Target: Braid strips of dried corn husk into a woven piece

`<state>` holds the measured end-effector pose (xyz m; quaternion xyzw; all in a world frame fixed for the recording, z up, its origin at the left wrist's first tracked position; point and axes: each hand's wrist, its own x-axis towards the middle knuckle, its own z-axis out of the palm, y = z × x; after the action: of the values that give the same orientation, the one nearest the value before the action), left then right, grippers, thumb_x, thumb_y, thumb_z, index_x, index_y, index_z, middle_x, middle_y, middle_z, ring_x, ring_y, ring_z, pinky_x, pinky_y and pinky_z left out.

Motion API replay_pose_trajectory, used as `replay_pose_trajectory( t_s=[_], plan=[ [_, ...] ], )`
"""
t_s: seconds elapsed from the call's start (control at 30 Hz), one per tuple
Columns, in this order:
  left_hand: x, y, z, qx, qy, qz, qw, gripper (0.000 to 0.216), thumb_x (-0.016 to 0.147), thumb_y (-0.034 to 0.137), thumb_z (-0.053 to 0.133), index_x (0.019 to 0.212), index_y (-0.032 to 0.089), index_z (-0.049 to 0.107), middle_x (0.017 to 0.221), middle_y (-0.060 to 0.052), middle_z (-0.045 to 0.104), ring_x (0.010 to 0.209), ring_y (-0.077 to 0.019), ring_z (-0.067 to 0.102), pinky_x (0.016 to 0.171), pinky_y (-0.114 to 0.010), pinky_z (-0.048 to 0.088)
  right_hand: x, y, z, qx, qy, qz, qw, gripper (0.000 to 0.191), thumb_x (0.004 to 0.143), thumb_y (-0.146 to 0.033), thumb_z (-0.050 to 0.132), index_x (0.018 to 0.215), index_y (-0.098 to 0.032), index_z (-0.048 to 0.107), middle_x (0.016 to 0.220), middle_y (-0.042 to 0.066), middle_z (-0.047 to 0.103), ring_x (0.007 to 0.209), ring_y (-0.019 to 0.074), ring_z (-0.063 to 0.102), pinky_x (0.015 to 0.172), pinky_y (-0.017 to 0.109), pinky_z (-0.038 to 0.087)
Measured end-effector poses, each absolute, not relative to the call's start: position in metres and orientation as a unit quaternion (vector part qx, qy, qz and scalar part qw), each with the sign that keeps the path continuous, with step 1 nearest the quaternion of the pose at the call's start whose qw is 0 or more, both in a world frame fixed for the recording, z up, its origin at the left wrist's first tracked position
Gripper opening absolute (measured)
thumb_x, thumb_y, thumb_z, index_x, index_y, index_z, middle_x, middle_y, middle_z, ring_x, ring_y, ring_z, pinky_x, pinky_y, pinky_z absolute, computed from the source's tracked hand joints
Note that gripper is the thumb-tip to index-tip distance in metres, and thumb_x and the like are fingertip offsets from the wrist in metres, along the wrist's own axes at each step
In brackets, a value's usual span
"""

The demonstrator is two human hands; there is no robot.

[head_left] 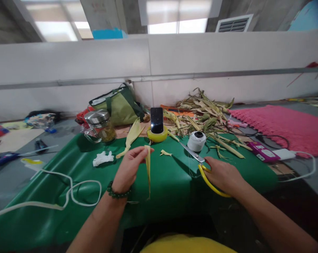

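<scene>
Pinched between the thumb and fingers of my left hand [131, 163] is a narrow strip of corn husk [148, 168], its thin end dangling over the green mat. My right hand [222, 174] grips a pair of scissors with yellow handles [210, 184]; their blades point up and left, toward the middle of the mat. Whether the blades are slightly parted I cannot make out. A small cut husk piece [165, 153] lies between the two hands. Just beyond the scissors stands a spool of white thread [196, 141], with loose thread hanging down near the blades.
A phone [157, 120] leans upright in a yellow tape roll [157, 135]. Dried husks [203, 109] pile up behind. At left are a glass jar [101, 128], a green bag [119, 105], crumpled white tissue [103, 159] and a white cord [82, 203]. Pink fabric [282, 128] lies right.
</scene>
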<state>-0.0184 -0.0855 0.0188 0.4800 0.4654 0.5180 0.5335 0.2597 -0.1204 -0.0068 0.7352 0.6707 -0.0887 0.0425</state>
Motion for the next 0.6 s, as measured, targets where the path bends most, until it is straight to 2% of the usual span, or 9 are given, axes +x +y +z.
replay_pose_trajectory(
  t_s=[0.1, 0.2, 0.33, 0.4, 0.5, 0.6],
  plan=[
    [-0.032, -0.063, 0.021, 0.428, 0.465, 0.567, 0.529, 0.038, 0.055, 0.043, 0.084, 0.071, 0.014, 0.067, 0.052, 0.005, 0.056, 0.043, -0.0034, 0.043, 0.041, -0.015, 0.034, 0.256, -0.095, -0.018, 0.715, 0.694, -0.06, 0.058, 0.033, 0.09, -0.026, 0.047, 0.119, -0.012, 0.055, 0.114, 0.018, 0.067, 0.104, 0.0308, 0.065, 0.073, 0.032, 0.043],
    [-0.037, -0.04, 0.019, 0.39, 0.462, 0.565, 0.561, 0.038, 0.049, 0.034, 0.087, 0.06, 0.014, 0.056, 0.048, 0.006, 0.053, 0.042, -0.0038, 0.048, 0.043, -0.014, 0.039, 0.25, -0.08, -0.022, 0.692, 0.714, -0.05, 0.095, 0.034, 0.09, -0.021, 0.044, 0.12, -0.009, 0.055, 0.111, 0.02, 0.067, 0.103, 0.031, 0.065, 0.076, 0.034, 0.044],
    [-0.043, -0.01, 0.018, 0.384, 0.491, 0.551, 0.555, 0.032, 0.057, 0.023, 0.082, 0.055, 0.015, 0.051, 0.041, 0.006, 0.05, 0.037, -0.0039, 0.045, 0.039, -0.013, 0.036, 0.234, -0.071, -0.004, 0.665, 0.736, -0.018, 0.129, 0.03, 0.092, -0.027, 0.048, 0.113, -0.012, 0.063, 0.11, 0.02, 0.067, 0.109, 0.0357, 0.061, 0.072, 0.035, 0.045],
    [-0.045, 0.004, 0.016, 0.376, 0.504, 0.557, 0.542, 0.03, 0.06, 0.017, 0.079, 0.055, 0.015, 0.05, 0.039, 0.006, 0.05, 0.034, -0.0039, 0.044, 0.037, -0.013, 0.035, 0.22, -0.065, 0.003, 0.622, 0.777, -0.025, 0.091, 0.03, 0.094, -0.028, 0.046, 0.117, -0.015, 0.062, 0.11, 0.017, 0.067, 0.11, 0.0325, 0.06, 0.073, 0.032, 0.045],
    [-0.045, 0.019, 0.007, 0.331, 0.501, 0.588, 0.542, 0.025, 0.064, 0.011, 0.074, 0.056, 0.015, 0.05, 0.039, 0.007, 0.049, 0.033, -0.0037, 0.045, 0.036, -0.011, 0.035, 0.19, -0.048, -0.003, 0.546, 0.835, -0.06, 0.037, 0.037, 0.096, -0.022, 0.041, 0.131, -0.02, 0.052, 0.119, 0.014, 0.063, 0.1, 0.0239, 0.065, 0.073, 0.028, 0.045],
    [-0.045, 0.027, -0.007, 0.305, 0.492, 0.601, 0.55, 0.023, 0.068, 0.009, 0.068, 0.059, 0.016, 0.048, 0.04, 0.008, 0.048, 0.033, -0.0028, 0.046, 0.037, -0.009, 0.037, 0.166, -0.034, -0.019, 0.49, 0.868, -0.046, 0.061, 0.044, 0.089, -0.006, 0.041, 0.13, -0.017, 0.052, 0.119, 0.015, 0.062, 0.096, 0.023, 0.065, 0.072, 0.028, 0.044]
  ],
)
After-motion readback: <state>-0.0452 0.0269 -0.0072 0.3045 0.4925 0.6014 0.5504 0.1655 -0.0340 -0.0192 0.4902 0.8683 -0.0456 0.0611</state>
